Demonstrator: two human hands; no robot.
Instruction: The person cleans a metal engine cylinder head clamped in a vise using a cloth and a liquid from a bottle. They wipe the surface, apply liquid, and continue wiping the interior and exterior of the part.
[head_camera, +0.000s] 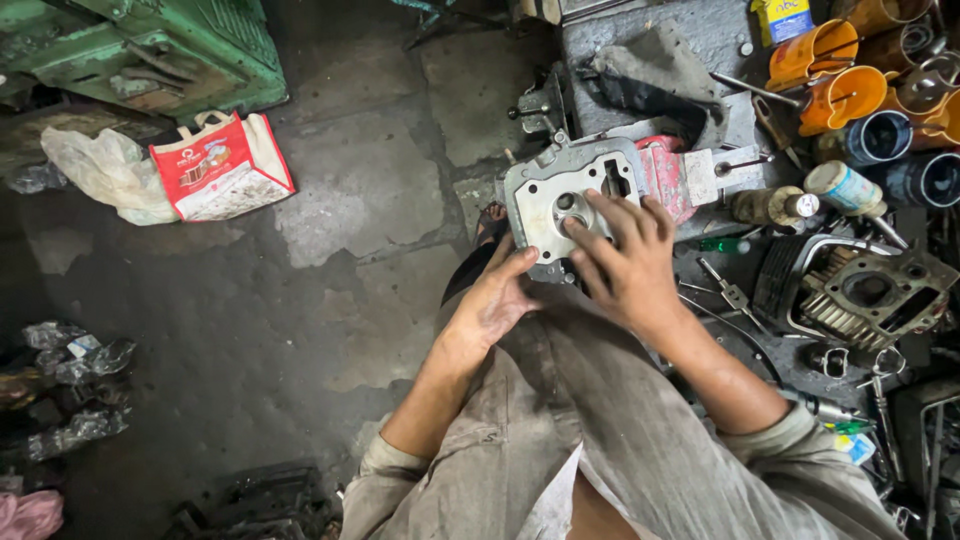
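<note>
Bench (640, 30): grey, cluttered, to the right.
Cylinder (872, 290): finned, lies on the bench, well apart from the hands.
Head (560, 195): grey engine casting, propped on the knee at the bench edge.
Right hand (625, 255): fingers spread flat on the head's face.
Left hand (495, 300): cups the head's lower edge, thumb pressed against it.
Bag (222, 165): red-white, on the floor.

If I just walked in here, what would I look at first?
Probably the two hands in the middle: the left hand holds the lower edge of a grey metal engine part while the right hand presses its fingers flat on the face. Next you would spot the bright orange cups at the top right of the cluttered bench, and the red and white bag lying on the dark floor at the left.
</note>
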